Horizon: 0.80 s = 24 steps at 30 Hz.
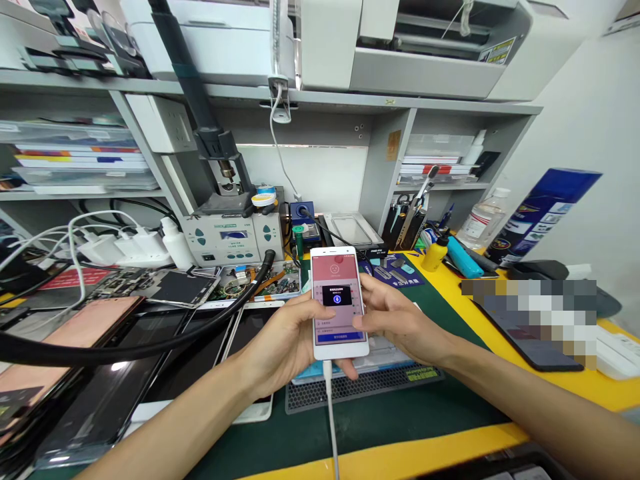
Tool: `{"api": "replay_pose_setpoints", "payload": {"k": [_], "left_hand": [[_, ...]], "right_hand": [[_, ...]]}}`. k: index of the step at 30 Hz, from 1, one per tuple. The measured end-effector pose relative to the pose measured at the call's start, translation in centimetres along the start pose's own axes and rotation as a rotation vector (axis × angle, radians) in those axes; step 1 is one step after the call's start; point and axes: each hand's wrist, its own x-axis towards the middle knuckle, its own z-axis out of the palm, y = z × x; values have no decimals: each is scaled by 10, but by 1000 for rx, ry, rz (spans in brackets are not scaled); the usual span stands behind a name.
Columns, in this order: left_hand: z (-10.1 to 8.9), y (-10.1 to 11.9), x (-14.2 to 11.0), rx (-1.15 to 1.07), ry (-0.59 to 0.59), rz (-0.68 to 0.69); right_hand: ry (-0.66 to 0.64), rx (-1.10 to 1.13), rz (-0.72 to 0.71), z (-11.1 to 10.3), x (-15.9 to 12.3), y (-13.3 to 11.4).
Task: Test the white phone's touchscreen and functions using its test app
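Upright in the middle of the view is a white smartphone point(340, 273), its screen lit pink with a dark pop-up box and a blue bar along the bottom. My left hand point(287, 337) is wrapped round its left side, the thumb lying over the screen. From the right, my right hand point(400, 317) grips the other edge, its thumb at the lower right of the screen. A white charging cable point(331, 413) is plugged into the phone's bottom end and runs down out of view. Beneath the hands lies a dark perforated mat point(320, 398).
A grey rework station point(233, 237) with a thick black hose point(165, 352) stands back left. Several phones and a phone with a pink back point(85, 333) cover the left side. A box of circuit parts point(275, 283), a yellow bottle point(435, 253) and a blue spray can point(543, 217) stand around.
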Motion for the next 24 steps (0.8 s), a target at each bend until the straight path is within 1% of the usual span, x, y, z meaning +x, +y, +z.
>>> {"api": "replay_pose_setpoints", "payload": {"k": [5, 24], "left_hand": [[1, 0, 0, 3, 12, -3], [-1, 0, 0, 6, -17, 13]], "right_hand": [[1, -2, -2, 0, 0, 0], [-1, 0, 3, 1, -1, -1]]}}
